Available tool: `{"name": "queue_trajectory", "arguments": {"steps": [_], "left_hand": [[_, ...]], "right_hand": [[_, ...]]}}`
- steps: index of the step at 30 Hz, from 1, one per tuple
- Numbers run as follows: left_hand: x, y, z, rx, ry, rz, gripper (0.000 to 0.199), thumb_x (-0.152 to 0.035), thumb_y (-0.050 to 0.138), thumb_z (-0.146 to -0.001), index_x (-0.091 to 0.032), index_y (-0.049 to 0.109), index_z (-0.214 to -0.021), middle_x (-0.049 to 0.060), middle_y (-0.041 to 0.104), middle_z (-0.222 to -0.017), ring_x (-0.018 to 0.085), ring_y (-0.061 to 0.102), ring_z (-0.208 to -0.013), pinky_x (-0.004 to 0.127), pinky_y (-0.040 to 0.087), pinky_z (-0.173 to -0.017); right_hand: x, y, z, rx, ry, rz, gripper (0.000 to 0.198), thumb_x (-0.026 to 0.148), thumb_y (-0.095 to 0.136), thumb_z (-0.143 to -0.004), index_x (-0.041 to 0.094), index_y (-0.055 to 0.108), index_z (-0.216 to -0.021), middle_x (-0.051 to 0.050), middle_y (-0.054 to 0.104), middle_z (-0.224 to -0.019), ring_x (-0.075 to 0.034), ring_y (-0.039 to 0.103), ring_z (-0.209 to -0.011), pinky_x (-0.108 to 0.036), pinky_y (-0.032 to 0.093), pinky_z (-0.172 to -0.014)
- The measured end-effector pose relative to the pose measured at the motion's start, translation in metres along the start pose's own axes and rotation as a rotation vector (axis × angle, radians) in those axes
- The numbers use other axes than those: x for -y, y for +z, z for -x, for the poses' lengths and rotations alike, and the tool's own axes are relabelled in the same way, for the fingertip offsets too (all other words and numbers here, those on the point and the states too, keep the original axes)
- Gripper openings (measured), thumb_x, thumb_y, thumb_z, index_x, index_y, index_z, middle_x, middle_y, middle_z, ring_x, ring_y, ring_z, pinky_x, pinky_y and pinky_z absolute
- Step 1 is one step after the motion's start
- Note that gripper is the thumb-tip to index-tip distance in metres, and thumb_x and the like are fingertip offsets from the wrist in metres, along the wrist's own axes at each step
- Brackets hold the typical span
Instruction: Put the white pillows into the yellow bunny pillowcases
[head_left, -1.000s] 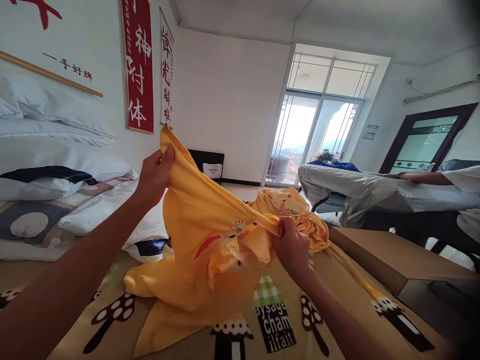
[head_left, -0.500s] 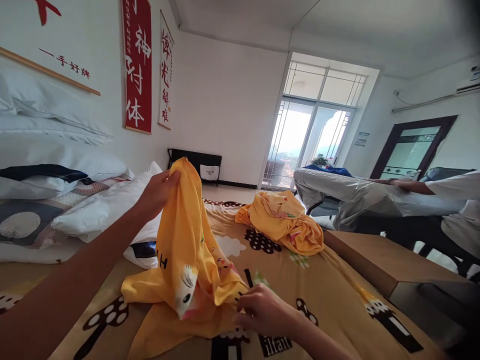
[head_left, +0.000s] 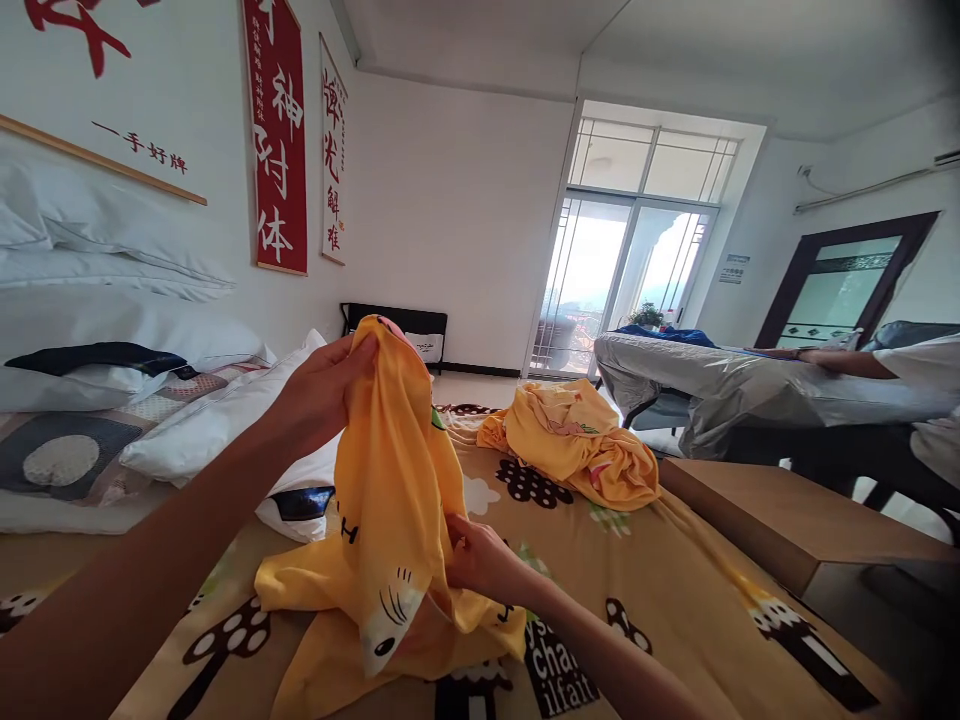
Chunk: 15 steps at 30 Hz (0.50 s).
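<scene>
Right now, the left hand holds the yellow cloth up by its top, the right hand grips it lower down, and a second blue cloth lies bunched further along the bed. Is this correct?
Not quite: the second cloth is yellow, not blue, as the head view shows. The rest holds: the left hand lifts the yellow cloth by its top, the right hand grips it lower down, and the second cloth lies bunched further along the bed.
</scene>
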<state>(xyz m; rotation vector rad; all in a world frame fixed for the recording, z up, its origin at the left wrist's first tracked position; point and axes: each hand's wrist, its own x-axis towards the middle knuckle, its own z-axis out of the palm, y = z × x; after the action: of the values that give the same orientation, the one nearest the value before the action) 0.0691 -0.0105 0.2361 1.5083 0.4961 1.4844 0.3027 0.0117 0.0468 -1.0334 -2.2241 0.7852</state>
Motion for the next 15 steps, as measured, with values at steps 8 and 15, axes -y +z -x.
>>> {"name": "queue_trajectory", "arguments": {"steps": [8,15], "left_hand": [[-0.005,-0.023,0.0,-0.133,-0.003,0.048,0.03,-0.038,0.071,-0.078,-0.014,0.064,-0.095,0.005,0.069,-0.089,0.018,0.064,-0.081,0.029,0.053,-0.073],[0.025,-0.069,-0.01,-0.277,-0.012,-0.056,0.031,-0.042,0.071,-0.077,-0.018,0.068,-0.097,0.004,0.069,-0.097,0.016,0.062,-0.088,0.023,0.051,-0.073]], "right_hand": [[-0.01,-0.001,0.001,0.138,0.087,-0.043,0.011,0.014,0.059,-0.058,0.016,0.048,-0.057,0.008,0.043,-0.055,-0.006,0.037,-0.053,-0.017,0.029,-0.048],[0.003,-0.099,0.013,-0.913,0.054,0.309,0.008,0.025,0.047,-0.075,0.021,0.047,-0.068,0.001,0.042,-0.065,-0.014,0.038,-0.063,-0.026,0.034,-0.059]]}}
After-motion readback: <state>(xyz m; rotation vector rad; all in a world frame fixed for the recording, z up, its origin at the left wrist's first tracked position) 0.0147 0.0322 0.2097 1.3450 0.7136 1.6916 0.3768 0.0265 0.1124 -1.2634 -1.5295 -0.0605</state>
